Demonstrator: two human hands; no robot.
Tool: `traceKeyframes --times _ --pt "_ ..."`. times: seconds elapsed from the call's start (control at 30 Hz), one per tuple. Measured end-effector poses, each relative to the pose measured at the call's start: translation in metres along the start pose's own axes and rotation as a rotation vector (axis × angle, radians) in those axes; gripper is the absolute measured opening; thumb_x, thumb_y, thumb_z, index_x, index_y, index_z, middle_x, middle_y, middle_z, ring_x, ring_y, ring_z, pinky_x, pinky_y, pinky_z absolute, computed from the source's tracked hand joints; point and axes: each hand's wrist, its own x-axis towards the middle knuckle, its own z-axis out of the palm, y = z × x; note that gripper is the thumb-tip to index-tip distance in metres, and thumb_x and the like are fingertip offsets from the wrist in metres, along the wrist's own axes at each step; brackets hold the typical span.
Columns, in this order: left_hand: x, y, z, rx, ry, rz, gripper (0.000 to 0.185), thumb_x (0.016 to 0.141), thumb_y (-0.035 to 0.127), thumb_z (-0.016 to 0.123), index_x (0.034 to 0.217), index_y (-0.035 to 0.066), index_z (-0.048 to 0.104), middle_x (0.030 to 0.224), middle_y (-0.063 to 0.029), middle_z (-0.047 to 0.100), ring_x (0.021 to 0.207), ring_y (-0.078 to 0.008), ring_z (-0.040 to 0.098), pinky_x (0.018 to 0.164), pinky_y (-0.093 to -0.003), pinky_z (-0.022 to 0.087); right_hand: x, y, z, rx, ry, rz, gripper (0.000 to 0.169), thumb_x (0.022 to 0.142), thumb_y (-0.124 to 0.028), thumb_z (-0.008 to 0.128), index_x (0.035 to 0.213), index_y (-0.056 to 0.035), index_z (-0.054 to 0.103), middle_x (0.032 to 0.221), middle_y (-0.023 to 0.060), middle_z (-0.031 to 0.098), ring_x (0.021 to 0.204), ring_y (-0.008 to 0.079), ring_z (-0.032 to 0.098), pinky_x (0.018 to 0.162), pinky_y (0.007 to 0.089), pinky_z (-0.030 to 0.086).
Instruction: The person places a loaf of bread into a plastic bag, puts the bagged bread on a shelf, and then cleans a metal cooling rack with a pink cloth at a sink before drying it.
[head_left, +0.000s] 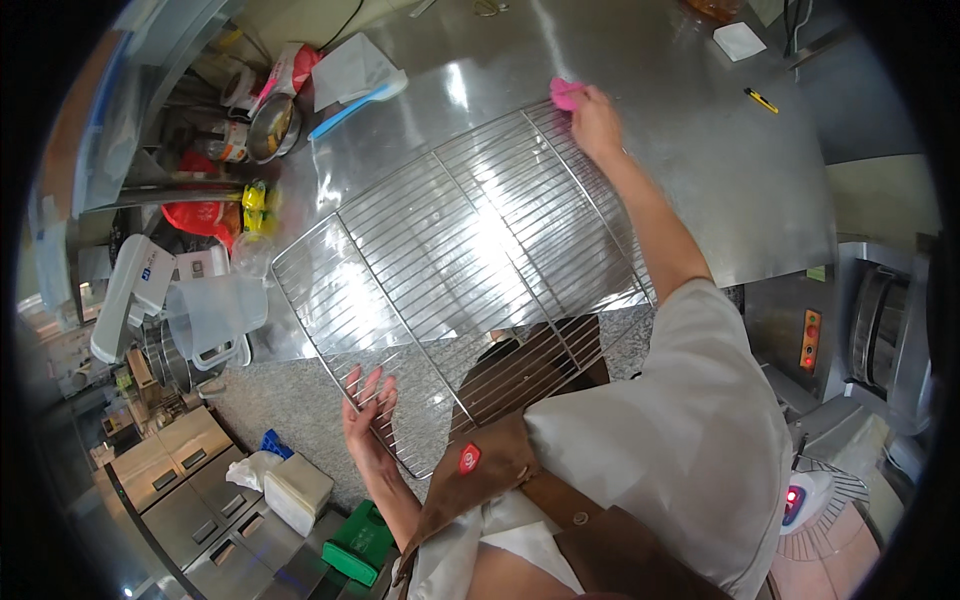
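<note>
A large rectangular wire cooling rack (450, 277) spans from over the stainless steel table (720, 195) to in front of my apron. My left hand (367, 405) grips its near-left edge from below, fingers showing through the wires. At the far-right corner of the rack, my right hand (598, 124) holds a pink cloth (566, 94) against the frame. The rack is tilted, with its near side past the table's front edge.
Left on the table are a blue-handled spatula (349, 111), a metal bowl (274, 129), a clear plastic measuring jug (217, 315) and a white stand mixer (135, 292). A yellow cutter knife (761, 100) lies far right. A green bin (360, 544) stands below left.
</note>
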Motion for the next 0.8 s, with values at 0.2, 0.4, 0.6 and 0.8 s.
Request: traceKeyframes --times 0.2,0.4,0.6,0.8 --pt "0.003 -0.005 -0.006 0.010 -0.019 0.013 0.064 0.083 0.003 0.060 0.142 0.001 0.036 0.135 -0.0272 0.048 0.117 -0.0375 0.057 0.098 -0.0389 0.049 -0.062 0.016 0.016 0.085 0.078 -0.055 0.037 0.079 0.002 0.057 0.115 -0.0014 0.063 0.113 0.0178 0.057 0.111 0.0364 0.052 0.096 0.0423 0.044" --pt "0.007 -0.009 -0.010 0.006 -0.049 0.029 0.066 0.082 0.005 0.062 0.142 0.001 0.036 0.136 -0.0275 0.047 0.117 -0.0375 0.056 0.098 -0.0383 0.049 -0.068 0.001 -0.035 0.103 -0.012 0.052 0.039 0.081 0.003 0.054 0.117 -0.0056 0.064 0.114 0.0193 0.056 0.110 0.0391 0.052 0.097 0.0440 0.044" --pt "0.009 -0.006 -0.009 0.041 -0.049 0.019 0.068 0.081 0.006 0.063 0.143 0.001 0.035 0.137 -0.0271 0.047 0.119 -0.0367 0.055 0.098 -0.0384 0.048 -0.136 0.022 -0.036 0.010 0.061 0.047 0.040 0.080 0.004 0.056 0.118 -0.0032 0.062 0.115 0.0182 0.055 0.108 0.0376 0.052 0.095 0.0430 0.045" --pt "0.013 -0.007 -0.009 0.057 -0.077 0.031 0.066 0.083 0.005 0.061 0.143 -0.001 0.034 0.137 -0.0273 0.046 0.120 -0.0372 0.054 0.097 -0.0387 0.049 -0.132 0.023 -0.075 0.006 -0.017 0.110 0.042 0.077 0.004 0.057 0.118 -0.0022 0.062 0.113 0.0179 0.055 0.108 0.0344 0.053 0.093 0.0400 0.044"
